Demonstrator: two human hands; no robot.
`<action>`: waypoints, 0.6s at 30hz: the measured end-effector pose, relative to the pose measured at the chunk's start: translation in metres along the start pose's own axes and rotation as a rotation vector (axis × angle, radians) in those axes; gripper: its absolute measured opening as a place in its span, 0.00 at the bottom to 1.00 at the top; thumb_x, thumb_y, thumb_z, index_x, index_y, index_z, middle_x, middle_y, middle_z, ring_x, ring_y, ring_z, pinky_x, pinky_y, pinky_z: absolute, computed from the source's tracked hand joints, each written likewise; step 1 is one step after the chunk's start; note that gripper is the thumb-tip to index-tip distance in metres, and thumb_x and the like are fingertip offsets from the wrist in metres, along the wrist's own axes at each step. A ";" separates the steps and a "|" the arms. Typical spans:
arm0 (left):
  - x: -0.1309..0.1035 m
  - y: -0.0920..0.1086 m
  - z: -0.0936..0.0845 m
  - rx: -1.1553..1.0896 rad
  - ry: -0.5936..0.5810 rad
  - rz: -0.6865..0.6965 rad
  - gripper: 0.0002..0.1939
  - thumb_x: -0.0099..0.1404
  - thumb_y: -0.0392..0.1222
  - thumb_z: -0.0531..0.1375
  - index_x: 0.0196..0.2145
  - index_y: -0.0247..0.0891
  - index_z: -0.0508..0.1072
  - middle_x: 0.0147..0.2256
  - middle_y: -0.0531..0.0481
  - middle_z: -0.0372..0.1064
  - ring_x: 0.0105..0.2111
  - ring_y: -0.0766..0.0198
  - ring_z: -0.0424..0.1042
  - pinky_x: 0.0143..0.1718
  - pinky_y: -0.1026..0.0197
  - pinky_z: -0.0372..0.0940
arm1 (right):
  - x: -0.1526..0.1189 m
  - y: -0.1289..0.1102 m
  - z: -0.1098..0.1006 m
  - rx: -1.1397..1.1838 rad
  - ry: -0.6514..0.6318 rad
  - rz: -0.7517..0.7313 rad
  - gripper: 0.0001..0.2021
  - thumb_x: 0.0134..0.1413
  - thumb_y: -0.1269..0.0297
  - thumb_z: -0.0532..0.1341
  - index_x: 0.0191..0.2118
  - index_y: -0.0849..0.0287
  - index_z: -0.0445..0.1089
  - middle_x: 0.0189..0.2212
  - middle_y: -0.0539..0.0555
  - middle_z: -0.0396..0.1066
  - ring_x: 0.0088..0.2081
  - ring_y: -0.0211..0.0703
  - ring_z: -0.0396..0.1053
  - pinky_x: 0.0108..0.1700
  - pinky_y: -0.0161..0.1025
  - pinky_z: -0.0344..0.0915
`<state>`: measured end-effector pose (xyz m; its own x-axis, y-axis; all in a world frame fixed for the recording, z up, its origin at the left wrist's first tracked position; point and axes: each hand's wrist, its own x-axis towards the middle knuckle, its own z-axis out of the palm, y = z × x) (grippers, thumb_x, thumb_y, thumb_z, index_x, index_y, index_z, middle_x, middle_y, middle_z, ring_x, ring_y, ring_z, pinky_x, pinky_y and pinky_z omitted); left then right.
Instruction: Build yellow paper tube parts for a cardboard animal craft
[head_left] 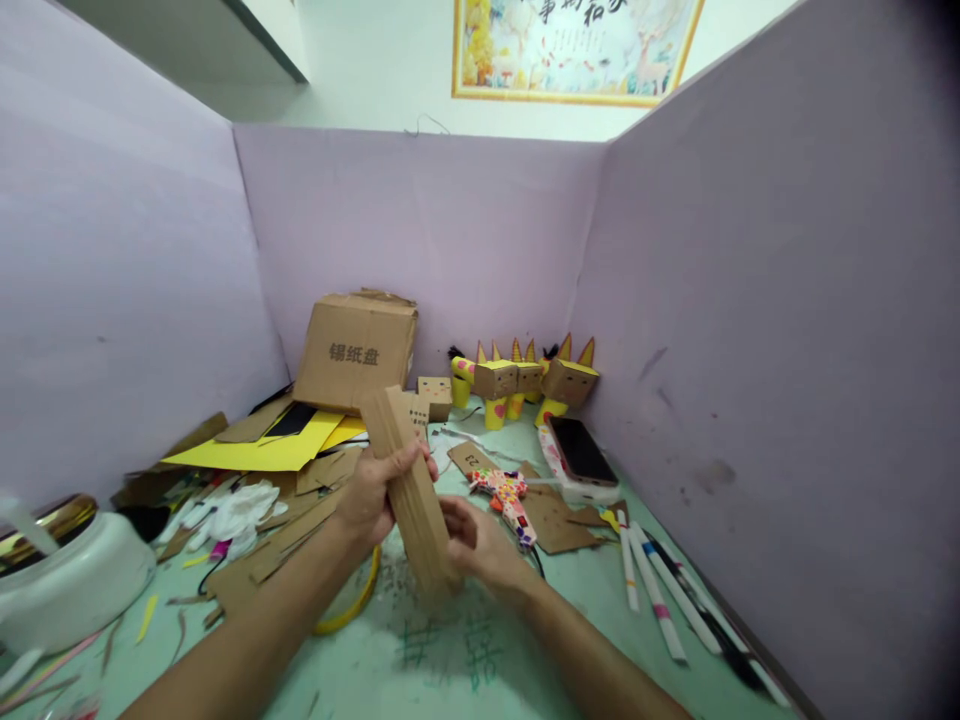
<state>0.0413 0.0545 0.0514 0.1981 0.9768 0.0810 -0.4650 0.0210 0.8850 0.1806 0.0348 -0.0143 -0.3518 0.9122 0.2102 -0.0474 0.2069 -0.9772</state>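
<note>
A long folded cardboard strip is held at a slant over the table, its lower end smeared by motion. My left hand grips it near the middle, thumb across the front face. At the lower right edge, my right hand has its curled fingers and thumb against the strip; some fingertips are hidden behind it. Beyond the hands lies a glue gun with a colourful pattern. Under the strip, part of a yellow ring shows on the green tabletop.
Cardboard figures with yellow legs stand at the back, beside a cardboard box. Scraps and yellow sheets pile up at left, near a white pot. Right of me are a phone and several markers. Lilac panels enclose the table.
</note>
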 end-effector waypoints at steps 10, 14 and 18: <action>0.016 0.015 -0.014 -0.102 0.047 -0.138 0.06 0.52 0.38 0.61 0.29 0.34 0.69 0.22 0.52 0.68 0.22 0.66 0.69 0.26 0.64 0.67 | 0.001 -0.034 -0.020 0.487 0.350 -0.011 0.31 0.37 0.74 0.55 0.53 0.56 0.51 0.54 0.63 0.62 0.24 0.39 0.74 0.31 0.43 0.71; 0.015 0.016 -0.013 -0.087 0.050 -0.201 0.05 0.53 0.38 0.60 0.27 0.33 0.69 0.22 0.50 0.68 0.22 0.66 0.69 0.26 0.64 0.67 | -0.001 -0.033 -0.024 0.559 0.196 0.060 0.27 0.49 0.63 0.53 0.57 0.54 0.49 0.53 0.62 0.65 0.15 0.35 0.69 0.14 0.35 0.65; 0.010 0.010 -0.008 0.012 0.048 -0.242 0.09 0.50 0.36 0.62 0.31 0.33 0.69 0.25 0.48 0.70 0.21 0.65 0.69 0.25 0.61 0.67 | -0.002 -0.036 -0.028 0.734 0.139 0.090 0.24 0.54 0.59 0.47 0.57 0.52 0.52 0.55 0.58 0.62 0.13 0.30 0.64 0.12 0.32 0.61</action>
<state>0.0313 0.0664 0.0577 0.2608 0.9527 -0.1561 -0.3990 0.2536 0.8812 0.2092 0.0352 0.0216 -0.2645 0.9608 0.0832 -0.6526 -0.1148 -0.7490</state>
